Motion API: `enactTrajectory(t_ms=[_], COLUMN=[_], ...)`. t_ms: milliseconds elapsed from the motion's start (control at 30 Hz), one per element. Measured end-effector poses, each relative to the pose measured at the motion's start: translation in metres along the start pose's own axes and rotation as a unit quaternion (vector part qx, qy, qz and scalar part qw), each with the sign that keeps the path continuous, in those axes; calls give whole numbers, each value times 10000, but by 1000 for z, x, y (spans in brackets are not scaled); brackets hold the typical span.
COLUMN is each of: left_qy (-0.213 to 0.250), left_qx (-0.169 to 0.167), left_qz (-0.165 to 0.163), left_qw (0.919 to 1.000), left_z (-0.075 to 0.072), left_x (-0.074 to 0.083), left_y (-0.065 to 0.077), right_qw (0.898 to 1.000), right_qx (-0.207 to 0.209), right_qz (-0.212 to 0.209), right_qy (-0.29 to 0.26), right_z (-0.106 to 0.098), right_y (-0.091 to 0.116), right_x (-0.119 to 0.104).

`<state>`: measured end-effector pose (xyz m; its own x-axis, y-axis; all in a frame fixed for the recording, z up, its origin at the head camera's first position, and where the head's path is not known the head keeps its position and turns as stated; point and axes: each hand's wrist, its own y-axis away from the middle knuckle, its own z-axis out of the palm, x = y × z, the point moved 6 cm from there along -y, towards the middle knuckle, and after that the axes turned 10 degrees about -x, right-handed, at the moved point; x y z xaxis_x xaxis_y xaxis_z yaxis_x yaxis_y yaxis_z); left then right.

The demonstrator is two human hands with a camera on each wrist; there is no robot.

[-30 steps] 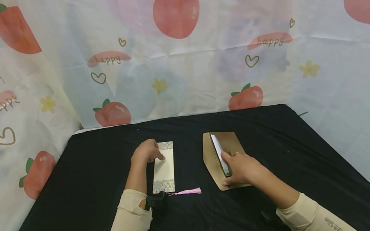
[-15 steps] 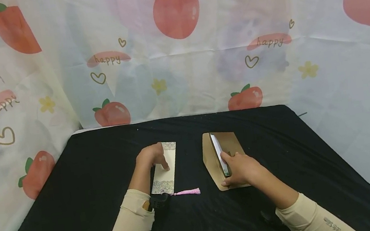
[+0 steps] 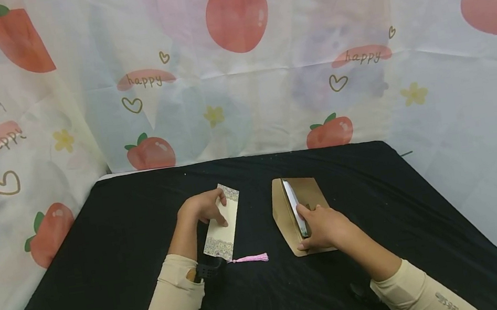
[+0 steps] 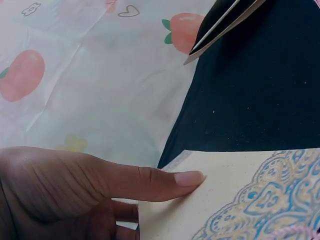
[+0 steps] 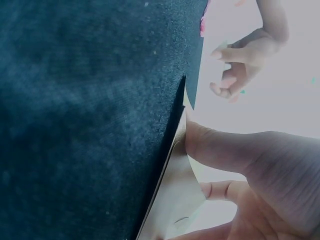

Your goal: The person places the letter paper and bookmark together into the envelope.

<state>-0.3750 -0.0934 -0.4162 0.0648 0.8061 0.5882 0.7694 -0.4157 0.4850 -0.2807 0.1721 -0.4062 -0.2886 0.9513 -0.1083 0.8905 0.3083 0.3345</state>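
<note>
My left hand (image 3: 201, 208) holds a long cream bookmark (image 3: 216, 233) at its left side, thumb on the face and fingers behind. Lace-patterned bands, blue and gold in the left wrist view, cross the bookmark's ends. A pink tassel (image 3: 251, 259) trails from its near end onto the cloth. To the right, my right hand (image 3: 327, 224) grips a brown paper envelope (image 3: 307, 189) by its near part, the flap lying out to the left. White paper (image 3: 291, 196) shows in the envelope's mouth, beside my thumb. The far fingers of that hand are partly hidden.
Black cloth (image 3: 264, 301) covers the table, its far edge against a white curtain (image 3: 269, 99) printed with fruit. A dark strap (image 3: 210, 269) sits on my left wrist, close to the bookmark's near end.
My left hand has drawn the bookmark slightly to the right and turned it, and its fingers now show at the far edge. The right hand and envelope stay nearly still.
</note>
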Motion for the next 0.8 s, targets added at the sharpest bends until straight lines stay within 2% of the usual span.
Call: enactTrajectory(t_ms=[167, 300, 533, 800], left_qy=[-139, -144, -68, 164], left_qx=[42, 19, -100, 52], left_qz=[304, 428, 699, 926], left_qw=[9994, 9990, 9975, 9956], left_z=[-2, -2, -4, -9], left_x=[4, 6, 9, 11], left_y=[3, 4, 7, 9], right_qw=[10000, 10000, 10000, 10000], right_qx=[-21, -17, 7, 0], right_qz=[29, 23, 35, 8], right_qy=[-40, -34, 20, 42], right_z=[0, 0, 1, 1], right_y=[1, 1, 0, 0], right_x=[1, 0, 0, 0])
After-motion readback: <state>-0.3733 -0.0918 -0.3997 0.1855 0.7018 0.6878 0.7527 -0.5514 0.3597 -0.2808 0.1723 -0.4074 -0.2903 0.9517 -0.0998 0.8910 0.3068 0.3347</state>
